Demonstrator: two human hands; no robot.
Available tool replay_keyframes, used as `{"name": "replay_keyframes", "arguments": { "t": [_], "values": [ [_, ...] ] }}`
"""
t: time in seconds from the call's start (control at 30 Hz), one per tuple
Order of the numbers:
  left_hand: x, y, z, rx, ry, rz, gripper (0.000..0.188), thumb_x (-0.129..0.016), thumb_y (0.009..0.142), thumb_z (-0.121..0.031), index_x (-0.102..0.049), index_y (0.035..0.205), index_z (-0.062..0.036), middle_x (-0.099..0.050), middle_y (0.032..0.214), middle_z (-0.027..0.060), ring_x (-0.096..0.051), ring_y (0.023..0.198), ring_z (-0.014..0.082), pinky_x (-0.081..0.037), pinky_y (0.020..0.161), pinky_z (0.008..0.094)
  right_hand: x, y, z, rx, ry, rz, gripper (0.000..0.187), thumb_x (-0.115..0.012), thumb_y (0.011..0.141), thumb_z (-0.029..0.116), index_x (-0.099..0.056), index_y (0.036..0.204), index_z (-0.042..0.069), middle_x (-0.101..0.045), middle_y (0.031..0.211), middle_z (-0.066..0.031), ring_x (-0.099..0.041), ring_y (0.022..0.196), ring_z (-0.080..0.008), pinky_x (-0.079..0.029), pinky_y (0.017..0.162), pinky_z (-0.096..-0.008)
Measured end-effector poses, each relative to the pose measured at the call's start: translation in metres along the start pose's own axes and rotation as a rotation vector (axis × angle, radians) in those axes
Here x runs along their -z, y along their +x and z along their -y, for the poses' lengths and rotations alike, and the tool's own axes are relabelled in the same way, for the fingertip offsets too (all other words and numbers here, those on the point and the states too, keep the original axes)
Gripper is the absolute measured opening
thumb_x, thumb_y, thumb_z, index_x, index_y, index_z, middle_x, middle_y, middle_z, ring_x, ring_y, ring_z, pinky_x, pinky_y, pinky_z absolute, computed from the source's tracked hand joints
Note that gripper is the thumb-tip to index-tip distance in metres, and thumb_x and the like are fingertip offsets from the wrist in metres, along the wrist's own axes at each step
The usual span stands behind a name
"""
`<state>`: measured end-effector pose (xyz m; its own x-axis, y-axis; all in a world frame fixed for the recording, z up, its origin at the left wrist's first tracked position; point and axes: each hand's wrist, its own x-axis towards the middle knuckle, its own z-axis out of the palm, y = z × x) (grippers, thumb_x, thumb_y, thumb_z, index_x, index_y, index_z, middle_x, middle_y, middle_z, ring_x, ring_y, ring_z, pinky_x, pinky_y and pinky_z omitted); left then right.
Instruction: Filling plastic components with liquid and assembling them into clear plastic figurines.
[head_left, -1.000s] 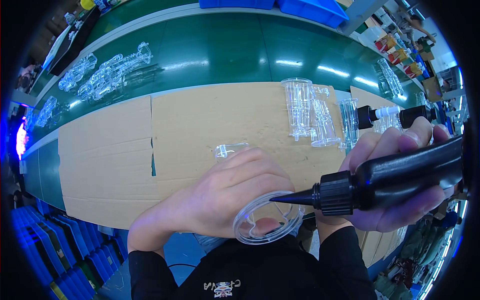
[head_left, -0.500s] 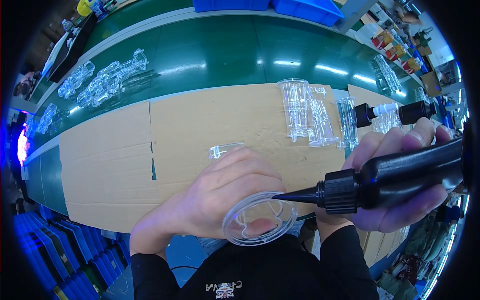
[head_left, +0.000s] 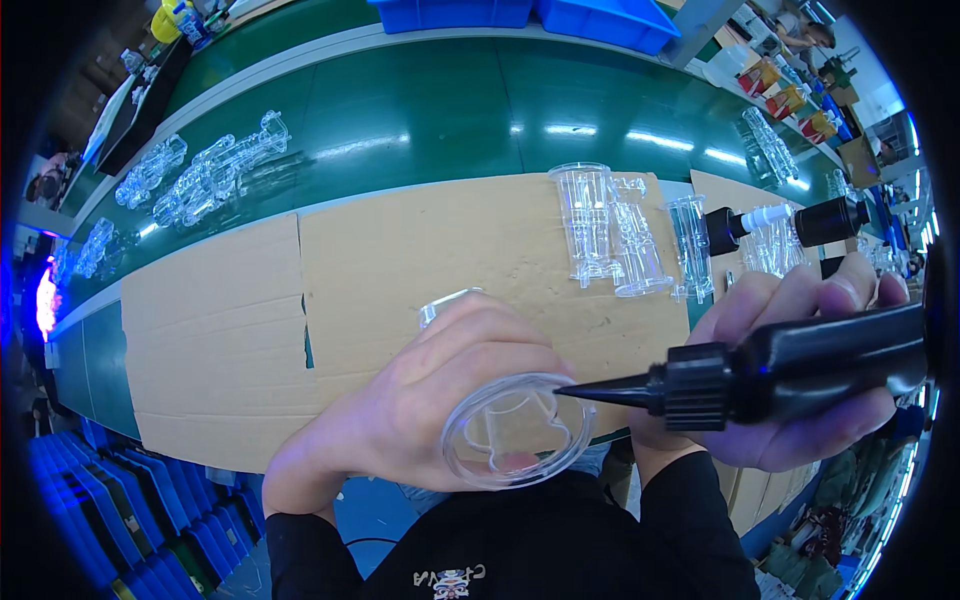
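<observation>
My left hand (head_left: 455,375) is closed around a clear plastic tube-like part (head_left: 520,430) with a round rim turned up toward me. Its far end (head_left: 445,302) pokes out beyond my knuckles. Wrapped in my right hand (head_left: 815,435) is a black squeeze bottle (head_left: 840,360), held nearly level. The bottle's pointed black nozzle (head_left: 610,390) reaches left, its tip at the upper right of the round rim. Whether the tip touches the plastic, or any liquid comes out, I cannot tell.
Cardboard sheets (head_left: 220,350) cover the near part of the green table (head_left: 420,110). Clear plastic parts (head_left: 600,230) lie at the right on the cardboard, near a black-and-white cylindrical tool (head_left: 785,220). More clear parts (head_left: 225,165) rest far left. Blue bins (head_left: 605,22) stand at the back.
My left hand has tilted the clear part so its round opening faces me more fully. The bottle in my right hand has shifted slightly right, its tip staying by the rim.
</observation>
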<state>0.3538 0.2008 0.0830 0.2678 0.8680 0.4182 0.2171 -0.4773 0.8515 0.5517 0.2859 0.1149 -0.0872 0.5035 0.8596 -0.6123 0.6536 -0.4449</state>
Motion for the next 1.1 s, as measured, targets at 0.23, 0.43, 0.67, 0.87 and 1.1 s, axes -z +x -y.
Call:
{"name": "replay_keyframes", "arguments": {
  "t": [0.23,0.43,0.67,0.87,1.1],
  "values": [
    [0.000,0.000,0.013,0.015,0.006,0.076,0.043,-0.084,0.053,-0.009,-0.064,0.090,-0.0072,-0.062,0.096,0.0045,-0.057,0.087,0.0237,-0.047,0.077,0.0350,0.001,-0.001,-0.002,-0.025,0.095,-0.072,0.059,-0.053,0.092,0.040,-0.031,0.131,0.001,-0.057,0.105,-0.0132,-0.047,0.051,-0.0084,-0.034,0.036,-0.0188],
    [-0.006,0.001,0.017,-0.021,-0.002,0.085,0.036,-0.078,0.067,-0.014,-0.061,0.097,-0.0041,-0.059,0.100,0.0061,-0.056,0.089,0.0223,-0.044,0.079,0.0325,0.008,-0.008,-0.011,-0.031,-0.068,0.031,0.059,-0.053,0.092,0.041,-0.030,0.130,0.003,-0.058,0.104,-0.0131,-0.048,0.052,-0.0081,-0.033,0.036,-0.0179],
    [-0.009,0.004,0.020,-0.058,0.039,0.097,0.033,-0.077,0.069,-0.014,-0.060,0.096,-0.0044,-0.060,0.099,0.0062,-0.056,0.090,0.0214,-0.042,0.081,0.0327,-0.004,-0.010,-0.010,-0.087,-0.286,-0.145,0.059,-0.054,0.092,0.043,-0.029,0.130,0.005,-0.057,0.102,-0.0128,-0.053,0.055,-0.0081,-0.033,0.035,-0.0174],
    [-0.010,0.004,0.021,-0.068,0.049,0.102,0.030,-0.076,0.071,-0.016,-0.060,0.095,-0.0047,-0.060,0.099,0.0059,-0.055,0.090,0.0212,-0.041,0.083,0.0331,-0.001,-0.012,-0.009,-0.086,-0.340,-0.139,0.059,-0.055,0.091,0.043,-0.030,0.130,0.005,-0.057,0.102,-0.0128,-0.053,0.054,-0.0083,-0.034,0.035,-0.0176],
    [-0.010,0.006,0.022,-0.075,0.065,0.102,0.030,-0.076,0.072,-0.016,-0.060,0.095,-0.0048,-0.060,0.099,0.0058,-0.055,0.089,0.0210,-0.041,0.083,0.0331,0.009,-0.015,-0.007,-0.103,-0.347,-0.096,0.059,-0.056,0.091,0.042,-0.030,0.129,0.005,-0.056,0.104,-0.0126,-0.052,0.052,-0.0084,-0.035,0.035,-0.0178]
  ]
}}
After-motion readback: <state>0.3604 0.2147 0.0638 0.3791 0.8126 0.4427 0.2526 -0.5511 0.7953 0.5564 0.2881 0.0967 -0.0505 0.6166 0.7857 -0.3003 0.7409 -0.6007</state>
